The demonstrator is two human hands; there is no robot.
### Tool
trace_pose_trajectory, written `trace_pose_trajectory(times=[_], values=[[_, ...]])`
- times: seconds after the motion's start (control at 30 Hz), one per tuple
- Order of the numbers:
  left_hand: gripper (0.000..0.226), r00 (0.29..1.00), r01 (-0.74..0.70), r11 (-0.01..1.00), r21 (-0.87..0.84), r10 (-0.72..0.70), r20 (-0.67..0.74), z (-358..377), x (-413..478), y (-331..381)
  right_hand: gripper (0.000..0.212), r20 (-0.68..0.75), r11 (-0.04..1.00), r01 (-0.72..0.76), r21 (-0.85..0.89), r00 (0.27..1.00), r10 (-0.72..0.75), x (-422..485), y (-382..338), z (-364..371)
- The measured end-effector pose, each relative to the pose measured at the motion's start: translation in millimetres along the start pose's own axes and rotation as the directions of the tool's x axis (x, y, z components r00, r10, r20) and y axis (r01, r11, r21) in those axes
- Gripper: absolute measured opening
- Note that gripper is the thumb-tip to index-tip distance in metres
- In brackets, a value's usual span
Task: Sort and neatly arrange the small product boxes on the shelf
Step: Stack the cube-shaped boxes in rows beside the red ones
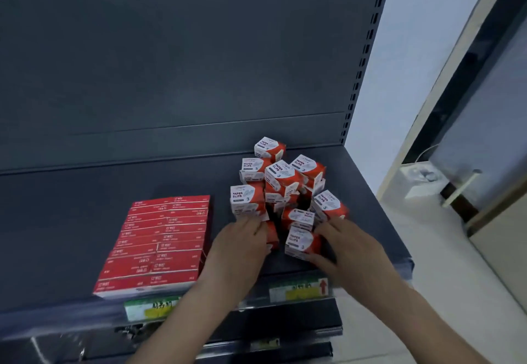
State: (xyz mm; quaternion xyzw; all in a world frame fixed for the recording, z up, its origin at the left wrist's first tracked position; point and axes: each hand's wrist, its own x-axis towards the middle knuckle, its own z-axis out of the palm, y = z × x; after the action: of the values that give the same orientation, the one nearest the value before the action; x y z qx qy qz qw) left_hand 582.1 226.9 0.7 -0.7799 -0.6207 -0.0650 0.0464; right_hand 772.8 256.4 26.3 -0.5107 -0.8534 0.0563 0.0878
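Heaped on the right half of the dark shelf (171,181): red-and-white paper-clip boxes (282,181) in a loose pile, some stacked two high, several tilted or turned at odd angles, most with white faces printed PAPER CLIPS upward. At the pile's near edge, front box (299,242) gripped by the right hand (345,246), fingers curled over its far right side, thumb at its near corner. Just left of that, low red box (273,234) half hidden, held between the curled fingers and thumb of the left hand (242,244), fingertips touching the foot of the two-high stack at the pile's left corner. Both forearms bare, reaching in from below. Left of the pile and apart from it, flat red boxes (159,241) packed edge to edge in two neat columns, running from mid-shelf to the front lip. Along that lip, green-and-yellow price labels (299,289), one under each group, print blurred. Behind, plain dark back panel (171,50); at right, slotted upright (368,50). Beyond the shelf end, pale floor with a small white object (419,181) beside a door frame.
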Motion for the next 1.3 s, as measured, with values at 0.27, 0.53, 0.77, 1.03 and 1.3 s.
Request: trace_pose_trajectory(times=[0.27, 0.53, 0.77, 1.03, 1.3], values=[[0.035, 0.997, 0.062, 0.985, -0.164, -0.069, -0.035, 8, -3, 9, 0.048, 0.104, 0.977, 0.046, 0.207, 0.992, -0.069, 3, 10, 11], [0.044, 0.999, 0.050, 0.919, -0.392, -0.044, 0.027, 1, -26, -3, 0.049, 0.200, 0.950, 0.066, 0.306, 0.971, -0.132, 2, 11, 8], [0.046, 0.994, 0.108, 0.862, -0.495, -0.095, 0.051, -2, -29, -8, 0.049, 0.167, 0.956, 0.071, 0.286, 0.978, -0.123, 3, -4, 13], [0.038, 0.925, 0.150, 0.901, -0.407, -0.273, -0.264, -48, -1, -37, 0.037, -0.012, 0.982, 0.030, 0.188, 1.000, -0.028, 13, 5, 2], [0.071, 0.977, 0.215, 0.896, -0.389, -0.196, 0.088, -53, 43, -51, 0.038, -0.035, 0.991, 0.093, -0.101, 0.995, -0.097, 43, -9, 2]])
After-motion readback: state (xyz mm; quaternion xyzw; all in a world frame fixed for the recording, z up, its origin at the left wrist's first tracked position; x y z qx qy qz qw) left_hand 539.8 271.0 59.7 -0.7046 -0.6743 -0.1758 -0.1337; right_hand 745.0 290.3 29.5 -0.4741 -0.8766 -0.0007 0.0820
